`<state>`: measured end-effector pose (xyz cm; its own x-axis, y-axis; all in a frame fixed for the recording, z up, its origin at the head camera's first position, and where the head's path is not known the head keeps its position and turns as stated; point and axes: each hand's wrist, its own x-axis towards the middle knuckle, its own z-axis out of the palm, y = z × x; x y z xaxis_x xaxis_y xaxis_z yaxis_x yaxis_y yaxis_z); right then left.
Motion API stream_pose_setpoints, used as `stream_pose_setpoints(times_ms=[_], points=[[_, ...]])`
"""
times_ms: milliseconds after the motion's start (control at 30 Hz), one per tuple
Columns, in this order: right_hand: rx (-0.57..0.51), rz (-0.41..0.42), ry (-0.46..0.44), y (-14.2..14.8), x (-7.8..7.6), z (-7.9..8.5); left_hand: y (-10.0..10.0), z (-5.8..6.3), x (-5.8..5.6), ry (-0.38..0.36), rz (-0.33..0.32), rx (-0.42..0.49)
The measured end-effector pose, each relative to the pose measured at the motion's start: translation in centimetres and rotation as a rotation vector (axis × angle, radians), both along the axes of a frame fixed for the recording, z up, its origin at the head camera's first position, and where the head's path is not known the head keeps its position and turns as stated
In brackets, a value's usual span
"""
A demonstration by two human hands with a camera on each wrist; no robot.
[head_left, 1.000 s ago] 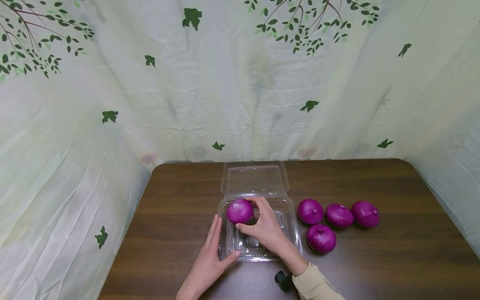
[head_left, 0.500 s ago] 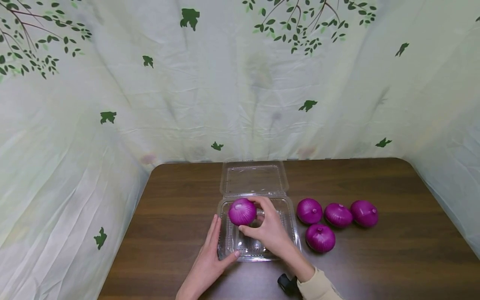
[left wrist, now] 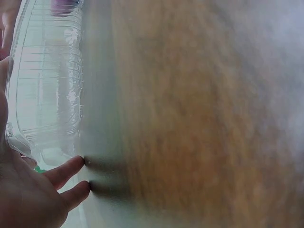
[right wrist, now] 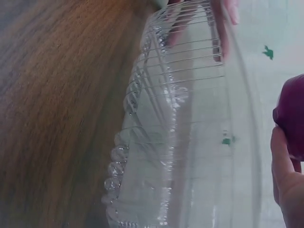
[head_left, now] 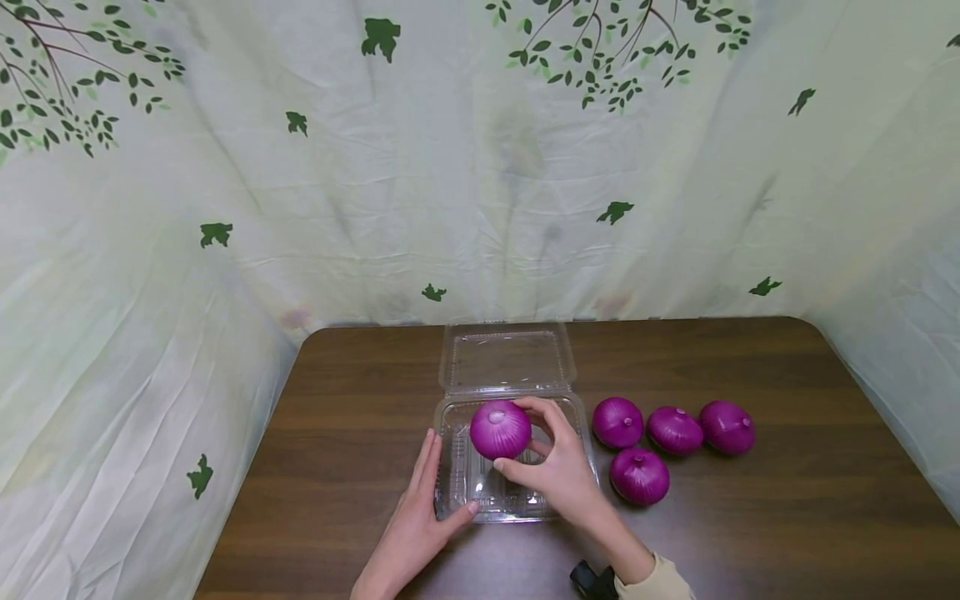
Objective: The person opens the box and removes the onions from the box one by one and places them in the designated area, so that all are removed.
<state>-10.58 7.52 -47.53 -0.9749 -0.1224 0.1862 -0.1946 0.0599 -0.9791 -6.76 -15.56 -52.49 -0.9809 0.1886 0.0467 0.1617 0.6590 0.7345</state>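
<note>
A purple-red onion [head_left: 500, 430] is pinched between the thumb and fingers of my right hand [head_left: 558, 462] over the clear plastic clamshell container [head_left: 487, 510]. In the right wrist view the onion [right wrist: 292, 116] appears at the right edge, apart from the container wall [right wrist: 199, 142]. My left hand [head_left: 420, 510] lies along the container's left side, fingers straight, with its thumb at the near rim. From the left wrist camera, that hand [left wrist: 33, 190] shows beside the clear wall, two fingertips close to the table. No other onion is visible inside the base.
Several purple-red onions [head_left: 640, 477] rest on the brown wooden table [head_left: 787, 517] right of the container. The container's lid [head_left: 510, 358] lies folded back toward the far table edge. A black device [head_left: 592, 581] sits at the right wrist. A leaf-patterned curtain [head_left: 480, 167] hangs behind the table.
My right hand has moved to the right with the onion, from the container's left part toward its middle; the onion looks larger, so closer to the head camera. My left hand has stayed put.
</note>
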Motion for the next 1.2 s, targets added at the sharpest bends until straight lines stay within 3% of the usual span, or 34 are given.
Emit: stream_pose_setpoints(times_ms=[267,800,1200], points=[[-0.071,0.037,-0.030,1.5,0.9,0.7,0.0,0.1,0.1,-0.001,0.001,0.001],[-0.076,-0.063,-0.040,5.1,2.3,1.5,0.1,0.1,0.1,-0.009,0.008,0.006],[-0.002,-0.132,-0.025,7.9,3.6,1.3,0.1,0.2,0.1,-0.019,0.010,-0.002]])
